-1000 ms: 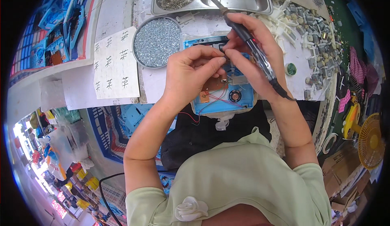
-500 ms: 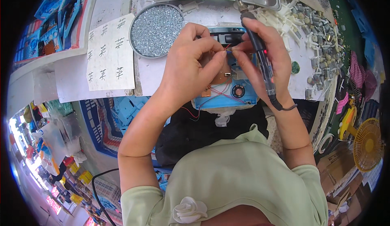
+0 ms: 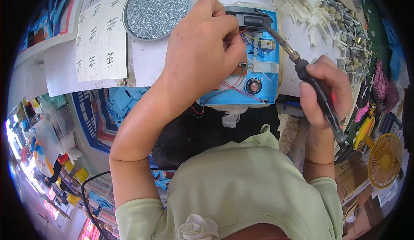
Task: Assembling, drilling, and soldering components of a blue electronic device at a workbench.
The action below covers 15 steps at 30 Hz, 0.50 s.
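My right hand (image 3: 327, 89) grips a black soldering iron (image 3: 317, 82), its metal tip pointing up and left over the far right part of a blue plastic housing (image 3: 269, 92). My left hand (image 3: 202, 46) is closed in a pinch over the left side of that housing. Its fingertips are partly hidden; red wires (image 3: 245, 30) show right beside them, but what they hold cannot be made out. Inside the housing are a round speaker (image 3: 253, 86), thin red and green wires and a small motor (image 3: 266, 44). A black part (image 3: 254, 21) lies along its far edge.
A round tray of small metal screws (image 3: 157, 9) stands to the left, next to a paper sheet with handwriting (image 3: 103, 37). White plastic parts (image 3: 304, 13) and several small motors (image 3: 345, 28) are heaped at the right. A yellow fan (image 3: 385, 160) stands farther right.
My right hand has moved right and toward me with the soldering iron, away from my left hand. The left hand stays pinched at the housing. The whole view has shifted slightly.
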Tool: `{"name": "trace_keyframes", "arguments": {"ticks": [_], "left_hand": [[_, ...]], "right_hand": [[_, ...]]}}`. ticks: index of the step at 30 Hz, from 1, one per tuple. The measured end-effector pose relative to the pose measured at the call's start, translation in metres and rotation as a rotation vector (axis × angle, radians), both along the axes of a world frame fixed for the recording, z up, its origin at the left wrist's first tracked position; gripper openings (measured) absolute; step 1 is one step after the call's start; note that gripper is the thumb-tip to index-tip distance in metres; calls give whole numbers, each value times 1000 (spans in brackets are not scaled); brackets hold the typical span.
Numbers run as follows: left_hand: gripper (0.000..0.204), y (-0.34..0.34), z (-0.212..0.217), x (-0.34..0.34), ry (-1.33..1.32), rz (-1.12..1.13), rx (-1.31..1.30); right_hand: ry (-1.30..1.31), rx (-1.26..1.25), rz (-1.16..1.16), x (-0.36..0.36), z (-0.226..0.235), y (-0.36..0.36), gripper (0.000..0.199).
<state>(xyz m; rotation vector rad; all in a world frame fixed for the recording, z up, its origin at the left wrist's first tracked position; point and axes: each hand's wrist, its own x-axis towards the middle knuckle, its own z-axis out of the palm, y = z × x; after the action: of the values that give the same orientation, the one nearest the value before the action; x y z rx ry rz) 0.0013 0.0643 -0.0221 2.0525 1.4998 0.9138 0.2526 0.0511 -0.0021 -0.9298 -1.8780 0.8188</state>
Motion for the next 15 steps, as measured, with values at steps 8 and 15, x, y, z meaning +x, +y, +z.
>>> {"name": "trace_keyframes", "arguments": {"ticks": [8,15], "left_hand": [[13,1,-2,-1,-17,9,-18],[12,2,-1,-1,-8,10,-27]], "right_hand": [[-87,82,80,-7,-5,4,29],[-76,99,95,-6,-9,5,31]]}}
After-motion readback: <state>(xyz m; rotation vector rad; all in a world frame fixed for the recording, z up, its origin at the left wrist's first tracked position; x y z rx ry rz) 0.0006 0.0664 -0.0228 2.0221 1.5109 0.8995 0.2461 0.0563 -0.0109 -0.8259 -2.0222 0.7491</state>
